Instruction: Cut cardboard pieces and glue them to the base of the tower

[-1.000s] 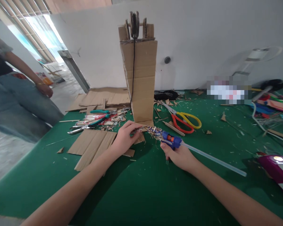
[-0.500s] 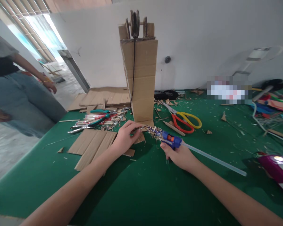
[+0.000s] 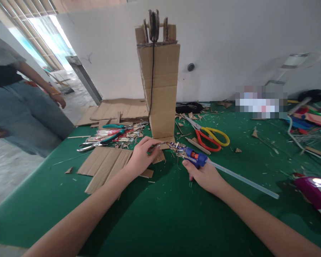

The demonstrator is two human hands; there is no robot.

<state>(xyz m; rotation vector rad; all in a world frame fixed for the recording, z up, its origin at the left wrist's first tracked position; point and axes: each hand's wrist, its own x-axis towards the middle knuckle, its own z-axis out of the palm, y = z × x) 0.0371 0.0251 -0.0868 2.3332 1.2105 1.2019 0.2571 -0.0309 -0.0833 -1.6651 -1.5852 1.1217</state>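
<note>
My right hand (image 3: 204, 175) is wrapped round a blue hot glue gun (image 3: 196, 157). A long translucent glue stick (image 3: 246, 180) sticks out of its back, and bits of scrap cling round its front end. My left hand (image 3: 143, 157) is closed in a pinch on a thin, dark piece by the gun's nozzle; its kind I cannot make out. Just beyond both hands stands a tall cardboard tower (image 3: 163, 89) with a pulley wheel (image 3: 153, 25) on top. A black cord (image 3: 152, 78) hangs from the wheel down the tower's front.
Scissors (image 3: 211, 137) lie right of the tower, teal-handled pliers (image 3: 107, 141) to its left. Cardboard pieces (image 3: 104, 162) lie beside my left forearm. A magenta device (image 3: 312, 194) sits at the right edge. Another person (image 3: 24, 103) stands at left. Scraps litter the green table (image 3: 163, 221).
The glue gun has shifted very slightly to the right, its nozzle a little farther from my left fingers. My left hand has stayed almost still.
</note>
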